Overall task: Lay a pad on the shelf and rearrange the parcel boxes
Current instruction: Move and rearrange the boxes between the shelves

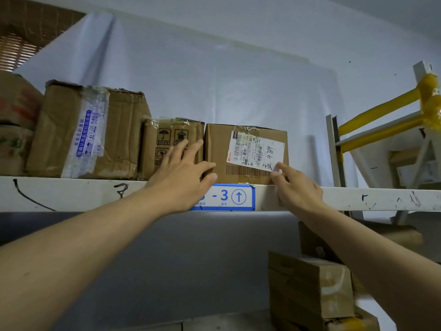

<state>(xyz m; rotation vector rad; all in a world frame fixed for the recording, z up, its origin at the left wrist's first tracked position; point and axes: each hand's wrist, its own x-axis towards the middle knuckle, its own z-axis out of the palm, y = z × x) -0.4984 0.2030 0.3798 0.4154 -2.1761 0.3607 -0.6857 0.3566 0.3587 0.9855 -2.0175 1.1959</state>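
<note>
A parcel storeroom: taped boxes (88,132) with shipping labels (256,150) line a white metal shelf (71,193) bearing a numbered tag (229,197).

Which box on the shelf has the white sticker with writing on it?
The box at the right end of the row, which both hands touch. The others show printed symbols, blue-lettered tape or red marks instead.

White shelf (358,198) with four cardboard boxes (245,154) in a row along its front edge
</note>
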